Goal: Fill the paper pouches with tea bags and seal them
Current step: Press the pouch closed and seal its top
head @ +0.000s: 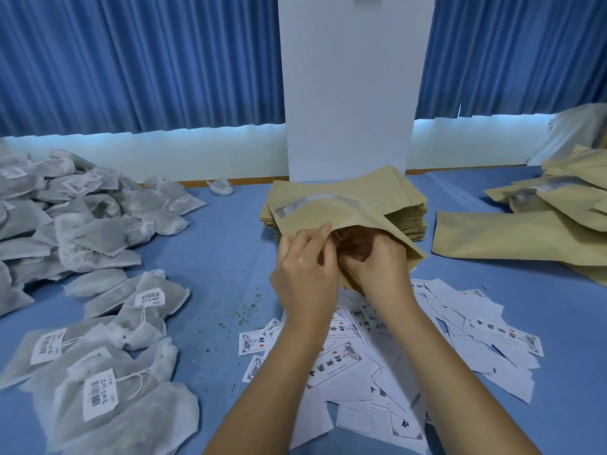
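While both bare hands work at one pouch mouth, the head view shows the opening step, before any filling.

Head view. The left grip (305, 274) pinches the upper lip of the paper pouch (361, 215) between thumb and fingers and lifts it. The right grip (377, 267) curls over the lower lip, its fingertips hidden inside the mouth. The pouch is at the middle of the surface (213, 257), its closed end lying on the stack of empty pouches (412, 221) towards the far edge. No tea bag is seen inside it.

Risks, as judged:
- The kraft lip may tear or crease if the two grips pull apart too sharply, which would spoil the later seal.
- The pouch may drag the top sheets off the stack as it is drawn clear, since it rests on them.
- Loose tea crumbs (236, 310) on the surface could get into the seal zone.
- Printed paper slips (345, 359) under the forearms, at the near edge, may be swept aside or picked up with a tea bag.

Counts:
- Hands: two.
- Pouch in hand: one.
- Stack: one, sheets too many to count.
- Tea bags (82, 224): one large heap along the left edge, running down to the near-left corner, beyond counting. One stray tea bag (220, 186) lies at the far edge.
- Pouches at the right edge (542, 238): at least five, overlapping. Whether they are filled cannot be told.
- Slips: several dozen, overlapping, uncounted.
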